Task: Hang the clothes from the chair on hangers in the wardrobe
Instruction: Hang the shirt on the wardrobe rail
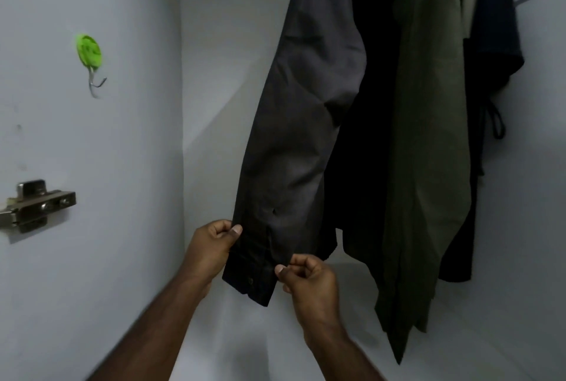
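White wardrobe wall [128,141] bears a green hook [89,53] and metal hinge [36,206]

Single head view, worn by the person, facing forward and slightly down into the wardrobe [137,135]. Very close: hanging clothes [422,135] fill the frame right of the wardrobe's left wall, floor below them, hands low centre. No second view.
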Motion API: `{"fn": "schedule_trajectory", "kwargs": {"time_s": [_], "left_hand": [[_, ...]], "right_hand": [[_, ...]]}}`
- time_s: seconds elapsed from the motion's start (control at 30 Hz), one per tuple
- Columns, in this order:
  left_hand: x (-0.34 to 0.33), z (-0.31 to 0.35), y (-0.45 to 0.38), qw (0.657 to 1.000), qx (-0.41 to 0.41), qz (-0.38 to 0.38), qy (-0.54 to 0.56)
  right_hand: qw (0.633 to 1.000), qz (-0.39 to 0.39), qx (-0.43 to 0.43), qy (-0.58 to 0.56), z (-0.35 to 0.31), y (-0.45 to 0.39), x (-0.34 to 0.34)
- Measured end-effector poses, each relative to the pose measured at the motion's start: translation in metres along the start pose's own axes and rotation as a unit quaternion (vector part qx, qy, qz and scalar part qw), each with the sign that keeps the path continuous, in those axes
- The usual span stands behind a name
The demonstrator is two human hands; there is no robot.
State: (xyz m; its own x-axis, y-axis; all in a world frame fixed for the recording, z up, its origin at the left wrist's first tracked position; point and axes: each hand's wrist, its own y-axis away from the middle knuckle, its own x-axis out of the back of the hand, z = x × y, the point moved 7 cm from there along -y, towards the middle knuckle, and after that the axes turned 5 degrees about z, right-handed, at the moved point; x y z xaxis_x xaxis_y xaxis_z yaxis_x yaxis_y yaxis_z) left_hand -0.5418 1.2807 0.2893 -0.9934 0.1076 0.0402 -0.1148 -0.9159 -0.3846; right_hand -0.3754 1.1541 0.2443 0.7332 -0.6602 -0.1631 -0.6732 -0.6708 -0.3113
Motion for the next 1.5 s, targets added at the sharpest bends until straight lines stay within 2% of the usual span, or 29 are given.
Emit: {"fn": "schedule_trajectory", "kwargs": {"time_s": [0.17,0.47,0.73,0.83,0.97,1.07,1.13,1.23,1.3,1.5], "left_hand": [[-0.013,-0.015,-0.023,1.0,0.008,0.004,0.0],[-0.032,-0.022,-0.049,1.0,-0.006,-0.019,-0.017],[-0.078,-0.025,-0.053,0.995,-0.052,-0.063,-0.058],[-0.093,-0.022,-0.048,0.992,-0.07,-0.07,-0.076],[-0.115,-0.016,-0.039,0.99,-0.081,-0.093,-0.072],[-0.131,-0.011,-0.029,0.987,-0.078,-0.12,-0.074],[-0.144,-0.002,-0.018,0.98,-0.093,-0.152,-0.09],[-0.162,0.015,0.004,0.959,-0.162,-0.194,-0.126],[-0.173,0.019,0.008,0.971,-0.145,-0.177,-0.076],[-0.211,0.018,0.013,0.969,-0.107,-0.219,-0.029]], "right_hand": [[0.998,0.015,0.019,0.054,0.016,-0.033,0.001],[0.986,0.107,0.038,0.121,0.022,-0.066,0.009],[0.97,0.22,0.047,0.091,0.004,-0.056,0.055],[0.967,0.213,0.095,0.105,-0.011,-0.032,0.057],[0.965,0.155,0.177,0.117,-0.036,-0.009,0.034],[0.964,0.128,0.206,0.107,-0.057,-0.007,0.025],[0.964,0.124,0.207,0.112,-0.066,-0.013,0.027],[0.962,0.142,0.205,0.115,-0.074,-0.022,0.04],[0.96,0.16,0.2,0.114,-0.078,-0.028,0.052],[0.969,0.189,0.141,0.074,-0.073,-0.062,0.101]]}}
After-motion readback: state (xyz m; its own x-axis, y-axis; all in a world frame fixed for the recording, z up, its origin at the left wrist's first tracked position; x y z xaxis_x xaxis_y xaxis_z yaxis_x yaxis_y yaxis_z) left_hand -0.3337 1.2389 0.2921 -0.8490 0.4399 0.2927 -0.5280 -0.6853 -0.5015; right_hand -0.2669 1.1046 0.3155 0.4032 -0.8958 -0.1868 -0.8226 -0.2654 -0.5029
